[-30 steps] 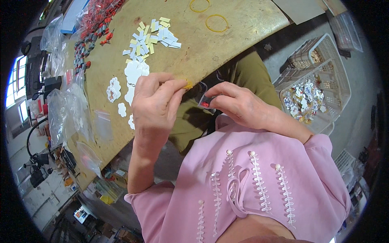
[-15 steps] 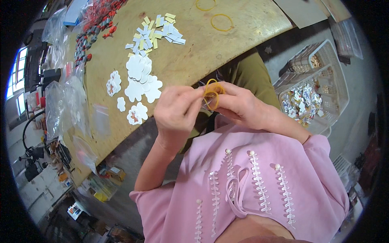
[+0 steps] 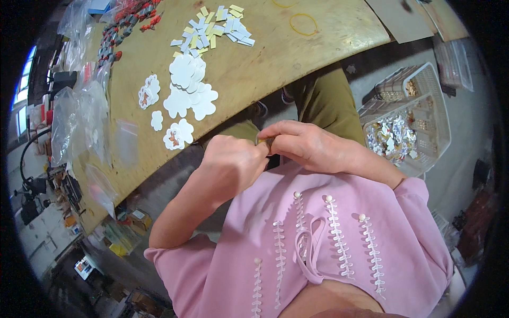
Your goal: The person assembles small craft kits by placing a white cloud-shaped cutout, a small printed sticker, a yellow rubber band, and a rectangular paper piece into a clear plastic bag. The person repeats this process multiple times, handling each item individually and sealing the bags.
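Wooden table (image 3: 275,63) holds white flower-shaped cards (image 3: 190,95); both hands' (image 3: 233,164) grip pinches a small hidden item.

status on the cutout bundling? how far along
Done: nothing visibly finished. In hand: left hand and right hand meet over the lap, pinching a small item, mostly hidden. Left: white flower-shaped cutouts, small paper strips and a yellow rubber band lie loose on the wooden table.

I see flower-shaped cutouts (image 3: 190,95) on the table (image 3: 275,58) — paper strips (image 3: 214,29) behind them, the basket (image 3: 411,119) to the right, on the floor.
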